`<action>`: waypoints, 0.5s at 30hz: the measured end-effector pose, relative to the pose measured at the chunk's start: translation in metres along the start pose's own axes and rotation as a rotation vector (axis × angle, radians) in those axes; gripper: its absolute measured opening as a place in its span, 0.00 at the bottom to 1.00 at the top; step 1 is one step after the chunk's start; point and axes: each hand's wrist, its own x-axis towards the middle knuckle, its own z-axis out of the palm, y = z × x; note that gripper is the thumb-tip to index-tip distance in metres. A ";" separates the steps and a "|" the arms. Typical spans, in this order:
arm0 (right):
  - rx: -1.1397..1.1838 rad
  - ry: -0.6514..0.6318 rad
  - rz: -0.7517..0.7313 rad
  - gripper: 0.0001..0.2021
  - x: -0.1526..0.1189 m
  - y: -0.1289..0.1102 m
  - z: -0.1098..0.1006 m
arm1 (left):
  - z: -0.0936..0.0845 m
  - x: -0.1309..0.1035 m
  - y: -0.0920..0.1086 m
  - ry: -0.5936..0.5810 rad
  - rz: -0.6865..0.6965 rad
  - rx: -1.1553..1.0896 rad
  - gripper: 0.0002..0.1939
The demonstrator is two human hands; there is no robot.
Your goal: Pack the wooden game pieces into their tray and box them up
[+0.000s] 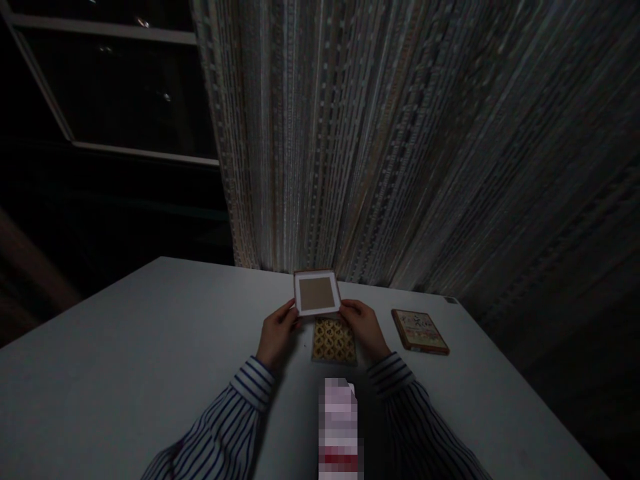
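Between my hands is a shallow square box part [317, 295], white inside with a brown panel in its middle. It is tilted so that its inside faces me. My left hand [279, 331] grips its lower left corner, and my right hand [364, 327] grips the lower right corner. Just below it on the table lies a square tray of round Chinese chess pieces [334, 341], gold-coloured with dark markings and set in rows. The held part hides the tray's far edge.
A flat printed box [420, 331] with writing on its cover lies to the right on the white table [150, 373]. A pixelated patch [339, 427] covers something at the near edge. String curtains [320, 133] hang behind the table; a dark window [110, 87] is at left.
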 end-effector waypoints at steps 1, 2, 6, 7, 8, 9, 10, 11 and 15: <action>-0.002 0.001 0.005 0.17 0.002 0.001 -0.003 | 0.002 0.001 0.000 -0.003 0.000 -0.001 0.21; -0.005 0.000 0.010 0.17 0.003 0.002 -0.005 | 0.004 0.003 -0.001 -0.007 -0.001 -0.003 0.21; -0.023 -0.010 0.023 0.16 0.011 0.003 -0.015 | 0.012 0.007 -0.002 -0.024 -0.001 0.016 0.22; -0.026 -0.013 0.022 0.17 0.013 0.003 -0.017 | 0.014 0.008 -0.002 -0.031 0.002 0.029 0.23; -0.029 -0.015 0.021 0.17 0.014 0.002 -0.019 | 0.015 0.009 -0.003 -0.041 0.007 0.042 0.23; -0.030 -0.017 0.019 0.17 0.016 0.001 -0.021 | 0.017 0.011 -0.004 -0.054 0.013 0.053 0.24; -0.034 -0.020 0.017 0.18 0.017 0.001 -0.023 | 0.018 0.012 -0.004 -0.071 0.019 0.059 0.25; -0.038 -0.021 0.013 0.18 0.019 0.001 -0.025 | 0.019 0.014 -0.004 -0.090 0.024 0.063 0.25; -0.042 -0.006 0.002 0.20 0.023 0.005 -0.031 | 0.023 0.024 -0.001 -0.142 0.017 0.097 0.27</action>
